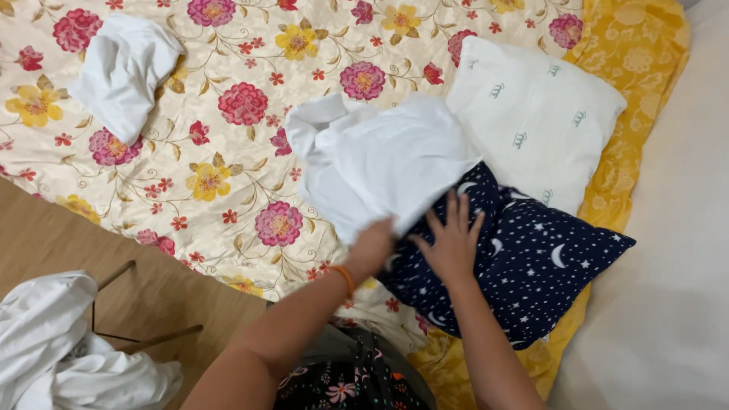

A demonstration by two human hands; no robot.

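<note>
Head view looks down on a bed (228, 152) spread with a cream floral cover, where a dark blue pillow (524, 266) with stars and moons lies at the near edge. The right hand (453, 241) rests flat on it, fingers spread wide and holding nothing, and by my reading this pins the pillow so it cannot slide. The left hand (372, 247), an orange band at its wrist, is closed on the edge of a white case (380, 163), which drapes loosely over the pillow's upper left corner and bunches up toward the middle of the bed; the grip is tight on the cloth, most likely because the case must be worked against the held pillow. Just behind and touching the dark one lies a white pillow (539, 121) with small grey marks, partly on a yellow sheet (638, 53). A second crumpled white cloth (121, 68) sits well apart at the far left of the bed. More white fabric (61, 349) is heaped over a thin-legged stand on the wooden floor (45, 235), near the person's left side
</note>
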